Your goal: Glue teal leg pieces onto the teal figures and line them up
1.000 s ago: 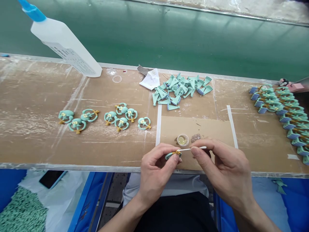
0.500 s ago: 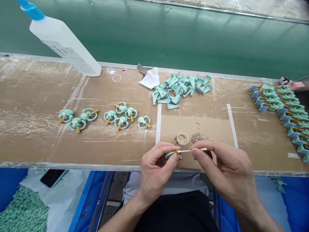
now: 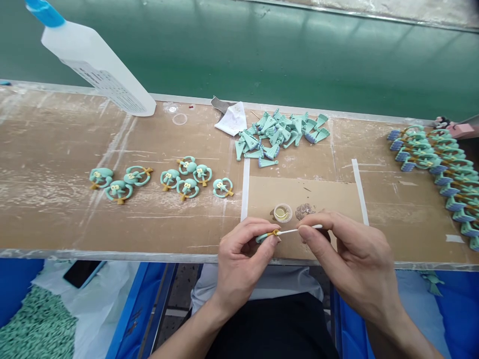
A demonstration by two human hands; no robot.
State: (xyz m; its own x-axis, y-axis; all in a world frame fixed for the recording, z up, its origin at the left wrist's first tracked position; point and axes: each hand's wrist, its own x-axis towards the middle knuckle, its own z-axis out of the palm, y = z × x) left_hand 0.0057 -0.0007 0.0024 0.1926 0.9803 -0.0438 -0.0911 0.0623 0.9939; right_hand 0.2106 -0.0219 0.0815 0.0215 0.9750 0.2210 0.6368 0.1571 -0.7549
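Observation:
My left hand [image 3: 243, 262] pinches a small teal toy figure [image 3: 263, 238] with a mustard-coloured end facing right; the fingers cover most of it. Between thumb and fingers, my right hand [image 3: 348, 254] is closed on a white cotton swab [image 3: 290, 231]. The swab's left tip touches the toy's mustard end. Just beyond the hands stands a small clear cup [image 3: 282, 213] of yellowish liquid. Beside the cup is a dark smeared patch [image 3: 305, 210] on the cardboard. Several like teal figures [image 3: 187, 189] lie to the left.
A pile of teal flared parts [image 3: 280, 134] lies behind the cup, by a white cloth scrap [image 3: 232, 119]. Rows of joined figures [image 3: 449, 184] line the right. A tall white bottle [image 3: 101, 70] leans at the back left. A phone [image 3: 83, 273] lies on plastic below the table edge.
The swab tip and the toy's mustard end remain in contact, with only a slight shift in the angle of both. The whole view has moved slightly; the other things lie as before.

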